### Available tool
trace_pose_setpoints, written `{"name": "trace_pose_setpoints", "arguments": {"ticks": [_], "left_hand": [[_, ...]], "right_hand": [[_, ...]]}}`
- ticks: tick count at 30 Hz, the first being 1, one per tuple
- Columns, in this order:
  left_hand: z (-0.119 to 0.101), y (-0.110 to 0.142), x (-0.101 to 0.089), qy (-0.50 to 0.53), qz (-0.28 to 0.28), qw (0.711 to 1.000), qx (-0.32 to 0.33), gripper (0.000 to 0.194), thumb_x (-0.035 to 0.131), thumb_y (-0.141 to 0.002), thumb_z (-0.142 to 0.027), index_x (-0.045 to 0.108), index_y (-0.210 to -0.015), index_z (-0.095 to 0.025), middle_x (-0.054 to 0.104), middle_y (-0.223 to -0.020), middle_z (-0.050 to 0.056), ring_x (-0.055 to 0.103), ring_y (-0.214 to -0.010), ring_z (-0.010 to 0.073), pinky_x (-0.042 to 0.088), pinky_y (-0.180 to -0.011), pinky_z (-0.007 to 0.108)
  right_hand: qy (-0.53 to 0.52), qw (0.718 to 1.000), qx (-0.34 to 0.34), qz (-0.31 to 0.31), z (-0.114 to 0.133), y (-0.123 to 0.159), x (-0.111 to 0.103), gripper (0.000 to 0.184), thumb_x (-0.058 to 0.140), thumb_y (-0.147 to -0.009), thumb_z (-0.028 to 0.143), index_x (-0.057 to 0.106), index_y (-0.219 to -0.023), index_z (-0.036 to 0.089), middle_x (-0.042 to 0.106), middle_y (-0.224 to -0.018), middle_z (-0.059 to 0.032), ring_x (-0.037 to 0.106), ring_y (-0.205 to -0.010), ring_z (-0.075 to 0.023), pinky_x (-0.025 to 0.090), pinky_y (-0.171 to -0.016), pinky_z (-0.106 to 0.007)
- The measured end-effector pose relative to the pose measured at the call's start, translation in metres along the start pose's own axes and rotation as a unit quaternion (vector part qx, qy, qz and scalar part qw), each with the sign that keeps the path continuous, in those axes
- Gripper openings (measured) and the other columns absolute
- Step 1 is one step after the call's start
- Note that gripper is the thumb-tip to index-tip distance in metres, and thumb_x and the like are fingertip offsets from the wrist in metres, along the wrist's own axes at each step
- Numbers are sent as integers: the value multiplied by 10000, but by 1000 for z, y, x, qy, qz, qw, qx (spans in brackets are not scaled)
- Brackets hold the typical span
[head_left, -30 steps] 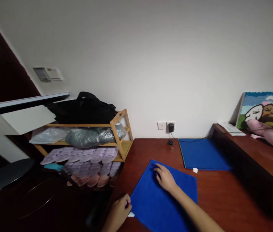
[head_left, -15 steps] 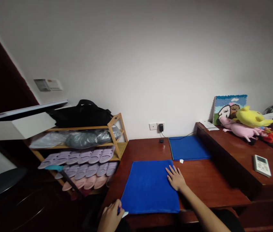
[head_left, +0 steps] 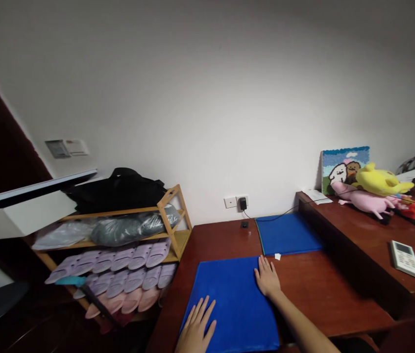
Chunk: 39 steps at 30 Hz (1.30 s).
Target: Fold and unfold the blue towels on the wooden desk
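A blue cloth (head_left: 232, 294) lies spread flat on the reddish-brown desk (head_left: 325, 284). My left hand (head_left: 197, 326) rests on the cloth's lower left part, fingers spread. At the cloth's right edge, near its upper right corner, my right hand (head_left: 268, 278) lies flat with its fingers stretched out. Neither hand grips anything. Farther back on the desk is a second blue cloth (head_left: 288, 234), folded or stacked, with a small white tag (head_left: 278, 256) at its front edge.
Left of the desk stands a wooden rack (head_left: 178, 220) with purple slippers (head_left: 141, 255) and a black bag (head_left: 119, 191). On the raised right surface are plush toys (head_left: 365, 198) and a white calculator-like device (head_left: 405, 258). A black plug (head_left: 243, 203) sits in the wall socket.
My left hand has let go of the cloth's lower left corner and now lies open on the cloth. My right hand has shifted slightly at the right edge. The view has tilted up.
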<state>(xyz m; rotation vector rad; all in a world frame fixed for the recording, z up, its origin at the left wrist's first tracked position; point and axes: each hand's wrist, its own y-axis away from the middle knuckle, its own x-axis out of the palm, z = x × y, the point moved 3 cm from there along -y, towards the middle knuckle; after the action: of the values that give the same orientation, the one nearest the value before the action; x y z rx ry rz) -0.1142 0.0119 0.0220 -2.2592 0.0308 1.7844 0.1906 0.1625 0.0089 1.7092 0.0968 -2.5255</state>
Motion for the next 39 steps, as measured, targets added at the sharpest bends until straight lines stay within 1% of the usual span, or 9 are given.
{"name": "trace_pose_setpoints", "arguments": {"ticks": [5,9,16,19,22,27,31,35,39], "left_hand": [[10,4,15,-24,4,1000,15,562,439,-1044,-444,355,-1600,-425,406,-1673,-24,413,-1531,268,391,-1255,526],[10,7,18,-42,8,999,20,566,425,-1054,-450,329,-1610,-411,380,-1683,-21,387,-1542,263,383,-1260,519],[12,6,15,-57,-5,998,10,521,440,-1044,-483,473,-1557,-396,495,-1630,-20,476,-1496,250,430,-1231,498],[-8,-22,7,-45,-33,998,0,476,427,-1045,-473,589,-1476,-355,584,-1567,-3,522,-1463,242,441,-1226,472],[-48,-72,7,-19,-41,999,18,477,368,-1063,-442,629,-1437,-305,598,-1555,25,528,-1457,231,445,-1221,448],[-117,-160,40,-5,3,999,43,518,334,-1064,-352,546,-1519,-224,500,-1632,83,434,-1524,242,366,-1267,474],[-138,-191,70,-3,40,998,40,550,270,-1082,-387,483,-1569,-244,436,-1667,88,365,-1561,251,321,-1286,496],[-127,-189,78,-10,47,998,27,555,260,-1087,-438,443,-1592,-298,379,-1698,63,306,-1587,249,261,-1308,502],[-81,-174,65,-35,43,998,-11,576,302,-1074,-524,406,-1607,-331,343,-1713,57,277,-1597,263,249,-1305,511]], "right_hand": [[17,999,-26,-15,3,3,-5,677,268,-1018,345,243,-1669,159,160,-1741,-40,140,-1616,-256,132,-1311,-475],[25,999,-16,21,6,2,-5,689,240,-1031,372,237,-1658,87,182,-1732,-92,139,-1615,-266,113,-1312,-486],[14,1000,-8,23,6,1,-4,718,189,-1044,408,180,-1648,22,133,-1735,-115,123,-1618,-244,99,-1318,-442],[15,999,-13,29,6,2,-6,714,192,-1041,398,176,-1649,24,121,-1738,-111,109,-1620,-244,88,-1319,-439],[13,999,-17,35,5,3,-7,713,187,-1039,398,161,-1654,36,105,-1743,-100,94,-1622,-238,74,-1319,-431],[3,999,-32,41,2,1,-5,725,212,-1029,414,165,-1657,55,100,-1744,-86,66,-1623,-227,56,-1319,-417],[-1,998,-33,47,1,-1,-2,704,170,-1035,408,193,-1661,88,123,-1743,-67,73,-1623,-227,60,-1321,-433],[7,999,-24,46,2,-1,-3,707,186,-1032,408,188,-1660,84,113,-1743,-57,68,-1623,-227,64,-1322,-436],[18,999,-13,43,2,0,-4,720,211,-1029,415,161,-1662,75,91,-1744,-42,63,-1623,-206,56,-1322,-409]]}}
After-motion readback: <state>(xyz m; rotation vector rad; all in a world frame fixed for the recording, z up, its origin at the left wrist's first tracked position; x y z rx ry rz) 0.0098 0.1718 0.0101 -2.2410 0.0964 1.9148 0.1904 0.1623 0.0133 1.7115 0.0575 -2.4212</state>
